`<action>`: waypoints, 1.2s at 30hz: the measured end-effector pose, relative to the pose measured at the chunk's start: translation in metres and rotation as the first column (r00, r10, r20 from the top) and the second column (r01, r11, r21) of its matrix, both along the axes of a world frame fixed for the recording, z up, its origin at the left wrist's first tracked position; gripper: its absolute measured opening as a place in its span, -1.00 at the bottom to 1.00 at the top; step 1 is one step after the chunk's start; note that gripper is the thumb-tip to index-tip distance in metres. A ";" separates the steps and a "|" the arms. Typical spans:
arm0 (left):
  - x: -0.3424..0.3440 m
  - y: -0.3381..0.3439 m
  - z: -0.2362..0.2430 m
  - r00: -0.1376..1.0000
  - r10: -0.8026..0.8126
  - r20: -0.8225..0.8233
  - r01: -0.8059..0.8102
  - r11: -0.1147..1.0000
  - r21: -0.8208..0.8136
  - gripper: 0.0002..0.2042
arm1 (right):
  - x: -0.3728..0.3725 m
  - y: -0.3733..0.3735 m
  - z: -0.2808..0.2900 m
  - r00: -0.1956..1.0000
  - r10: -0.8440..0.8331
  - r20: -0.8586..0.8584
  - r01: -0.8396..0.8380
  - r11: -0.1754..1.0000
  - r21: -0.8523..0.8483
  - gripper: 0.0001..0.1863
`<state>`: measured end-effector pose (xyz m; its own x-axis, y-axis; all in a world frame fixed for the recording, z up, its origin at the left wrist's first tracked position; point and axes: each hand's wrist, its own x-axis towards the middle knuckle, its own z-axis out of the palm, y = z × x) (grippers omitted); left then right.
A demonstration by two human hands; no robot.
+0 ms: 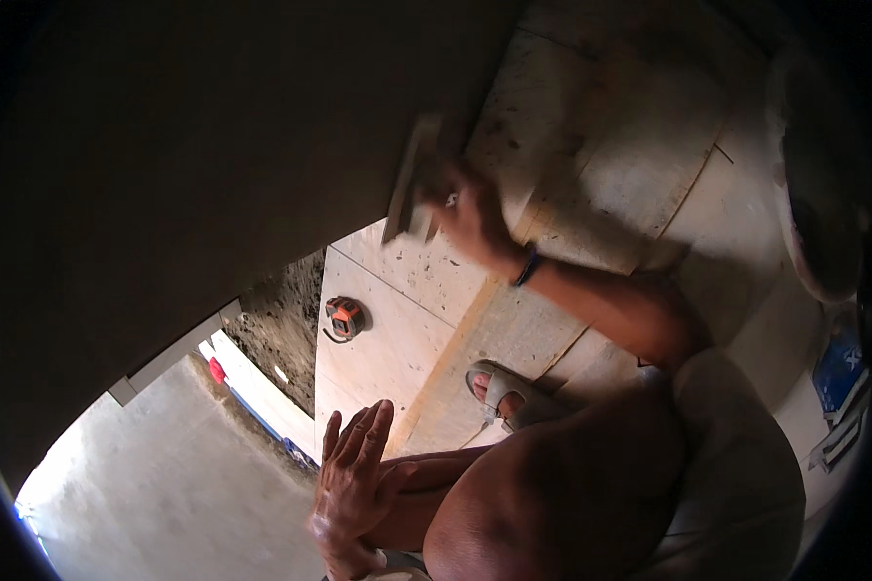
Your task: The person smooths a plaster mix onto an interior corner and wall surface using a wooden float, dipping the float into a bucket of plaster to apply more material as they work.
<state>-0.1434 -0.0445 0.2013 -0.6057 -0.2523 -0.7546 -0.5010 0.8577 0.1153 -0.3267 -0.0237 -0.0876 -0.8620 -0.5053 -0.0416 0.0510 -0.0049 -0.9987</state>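
My right hand, with a dark band at the wrist, is closed on a hand float, a long, flat, pale tool. Both are blurred. The float lies along the edge of a large dark surface, apparently a wall; its grip is mostly hidden by my fingers. Low in the middle, my left hand is raised in front of my bent leg, fingers stretched out and nothing in it. An orange and black tape measure sits on the pale tiled floor between the two hands.
My sandalled foot rests on the tiles. A large round pale tub stands at the right, with a blue bag below it. Left of the tiles lie a rough dark strip and grey floor.
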 end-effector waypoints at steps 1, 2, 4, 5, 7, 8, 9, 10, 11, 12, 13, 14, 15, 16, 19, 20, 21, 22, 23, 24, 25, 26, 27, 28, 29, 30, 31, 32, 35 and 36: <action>-0.002 0.002 -0.001 1.000 -0.005 -0.009 0.005 1.000 -0.002 -0.28 | 0.030 0.000 -0.005 0.996 0.057 0.071 -0.055 0.998 -0.030 -0.51; -0.004 0.002 -0.002 1.000 -0.009 -0.004 0.009 1.000 0.001 -0.28 | 0.062 0.003 -0.012 0.999 0.041 0.007 -0.040 0.995 -0.089 -0.49; -0.005 0.002 -0.003 1.000 -0.002 0.008 0.002 1.000 0.000 -0.27 | 0.093 0.026 -0.006 0.944 0.322 0.064 -0.319 0.946 -0.058 -0.48; -0.006 0.002 -0.005 1.000 -0.010 0.004 0.010 1.000 0.001 -0.27 | 0.097 0.031 -0.013 0.953 0.293 0.074 -0.290 0.956 -0.053 -0.47; -0.002 0.002 -0.004 1.000 -0.010 0.003 0.010 1.000 -0.011 -0.27 | 0.087 0.033 -0.018 0.975 0.181 0.128 -0.174 0.983 -0.064 -0.48; 0.002 0.002 -0.004 1.000 0.003 0.011 -0.003 1.000 -0.009 -0.27 | 0.065 0.028 -0.024 0.981 0.095 0.171 -0.084 0.994 -0.073 -0.50; 0.006 0.002 -0.003 1.000 0.020 0.014 -0.020 1.000 -0.011 -0.27 | 0.029 0.027 -0.016 0.971 0.099 0.218 -0.108 0.994 0.029 -0.48; 0.007 0.001 -0.002 1.000 0.027 0.016 -0.027 1.000 -0.008 -0.27 | -0.009 0.025 -0.018 0.961 0.087 0.263 -0.126 0.983 0.136 -0.47; 0.006 0.000 -0.002 1.000 0.012 0.011 -0.012 1.000 -0.016 -0.28 | -0.036 0.022 -0.042 0.988 -0.119 -0.095 0.127 0.989 0.078 -0.59; 0.006 0.001 -0.003 1.000 0.003 0.004 -0.003 1.000 -0.026 -0.28 | -0.066 0.020 -0.059 0.933 -0.145 -0.329 0.180 0.980 0.079 -0.69; 0.004 0.001 -0.003 1.000 -0.012 -0.003 0.012 0.999 -0.031 -0.28 | -0.097 0.022 -0.075 0.817 -0.183 -0.547 0.265 0.961 0.074 -0.75; 0.007 0.002 -0.003 1.000 -0.009 -0.005 0.009 0.999 -0.041 -0.29 | -0.109 0.019 -0.070 0.860 -0.105 -0.500 0.183 0.977 0.110 -0.75; 0.007 0.001 -0.003 1.000 -0.012 -0.009 0.011 0.999 -0.046 -0.29 | -0.119 0.017 -0.067 0.893 -0.026 -0.450 0.102 0.984 0.147 -0.75; 0.008 0.001 -0.002 1.000 -0.016 -0.012 0.015 0.999 -0.050 -0.29 | -0.124 0.016 -0.063 0.917 0.052 -0.396 0.021 0.984 0.179 -0.74; 0.002 0.003 -0.003 0.999 -0.029 0.016 0.030 0.998 -0.048 -0.29 | -0.047 -0.004 -0.061 0.990 -0.110 -0.086 0.106 0.993 -0.041 -0.65; 0.001 0.003 -0.004 1.000 -0.027 0.014 0.027 0.999 -0.042 -0.29 | -0.010 -0.010 -0.050 0.988 -0.142 -0.062 0.139 0.989 -0.057 -0.56; -0.001 0.001 -0.005 0.999 -0.031 0.013 0.031 0.999 -0.027 -0.29 | 0.020 -0.004 -0.041 1.000 -0.021 0.006 0.021 1.000 -0.009 -0.53; -0.002 0.001 -0.005 0.999 -0.032 0.009 0.032 0.999 -0.016 -0.29 | 0.043 0.006 -0.030 0.989 0.108 0.101 -0.105 0.994 -0.040 -0.50; -0.005 0.001 -0.006 0.999 -0.033 0.012 0.033 0.999 -0.010 -0.30 | 0.065 0.013 -0.031 0.987 0.131 0.098 -0.124 0.990 -0.072 -0.49; -0.006 0.000 -0.007 1.000 -0.026 0.016 0.026 1.000 -0.008 -0.30 | 0.070 0.019 -0.030 0.974 0.182 0.132 -0.172 0.981 -0.090 -0.48; -0.006 0.000 -0.008 1.000 -0.019 0.021 0.019 1.000 -0.007 -0.30 | 0.065 0.025 -0.037 0.977 0.153 0.149 -0.144 0.987 -0.069 -0.44; -0.006 -0.001 -0.008 0.999 -0.016 0.035 0.016 1.000 0.001 -0.30 | 0.053 0.029 -0.048 0.978 0.124 0.166 -0.118 0.992 -0.046 -0.39; -0.004 -0.001 -0.008 0.999 -0.006 0.048 0.006 1.000 0.001 -0.30 | 0.022 0.029 -0.048 0.952 0.068 0.297 -0.069 0.998 -0.005 -0.37; -0.004 -0.001 -0.008 0.998 0.004 0.060 -0.003 1.000 -0.002 -0.31 | -0.010 0.029 -0.049 0.906 0.001 0.424 -0.018 0.999 0.035 -0.35; -0.005 -0.001 -0.008 0.998 -0.002 0.055 0.002 1.000 -0.001 -0.31 | -0.047 0.036 -0.075 0.996 -0.085 -0.012 0.085 0.996 0.012 -0.41; -0.006 -0.001 -0.008 0.999 -0.010 0.053 0.010 1.000 0.004 -0.31 | -0.078 0.034 -0.085 0.995 -0.091 -0.035 0.091 0.996 0.001 -0.45; -0.006 -0.001 -0.009 0.999 -0.011 0.049 0.011 1.000 0.005 -0.31 | -0.112 0.031 -0.087 0.994 -0.091 -0.058 0.091 0.996 -0.014 -0.48; -0.005 -0.001 -0.008 0.999 -0.008 0.049 0.008 1.000 -0.007 -0.31 | -0.145 0.029 -0.084 0.993 -0.085 -0.081 0.083 0.996 -0.031 -0.51; -0.009 0.000 -0.006 0.999 -0.013 0.039 0.014 1.000 -0.013 -0.32 | -0.206 0.035 -0.070 0.985 -0.082 -0.153 0.073 0.995 -0.064 -0.59; -0.017 -0.001 -0.007 0.999 -0.037 0.026 0.037 0.999 0.013 -0.32 | -0.204 0.045 -0.069 0.994 -0.106 -0.010 0.105 0.991 -0.086 -0.59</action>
<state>-0.1607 -0.0457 0.1940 -0.5942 -0.2205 -0.7735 -0.4719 0.8744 0.1133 -0.5307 0.0213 -0.1561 -0.9109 -0.4126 0.0109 0.0309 -0.0946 -0.9950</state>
